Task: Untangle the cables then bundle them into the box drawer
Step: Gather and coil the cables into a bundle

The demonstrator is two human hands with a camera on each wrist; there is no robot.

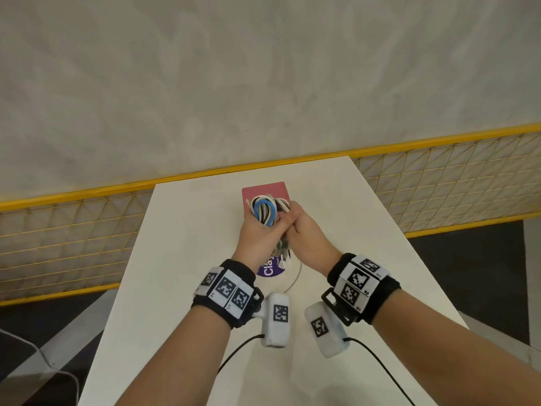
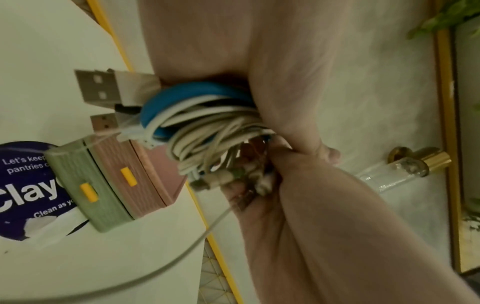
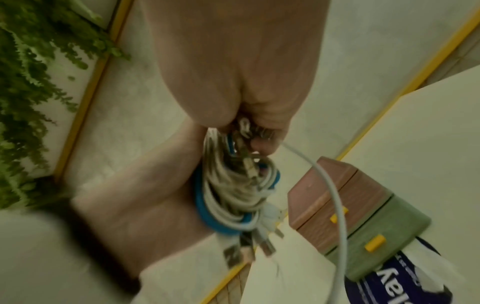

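A coiled bundle of blue, white and black cables [image 1: 265,210] is held in the air just above a small box [image 1: 265,190]. My left hand [image 1: 257,232] grips the coil [image 2: 202,123] around its middle. USB plugs [image 2: 98,88] stick out of one side of it. My right hand [image 1: 304,230] is pressed against the left and pinches the cable ends [image 3: 259,142] at the bundle's [image 3: 228,191] other side. One white cable [image 3: 335,205] trails loose from my right fingers down to the table. The box has a pink drawer [image 2: 135,164] and a green drawer [image 2: 85,185]. Both have yellow tabs and look closed.
The box stands on a narrow white table [image 1: 181,259], partly on a round purple sticker [image 1: 270,269]. A yellow-framed mesh railing [image 1: 73,230] runs behind the table's far end, with a pale floor beyond. Black wrist-camera leads [image 1: 380,364] hang near the front.
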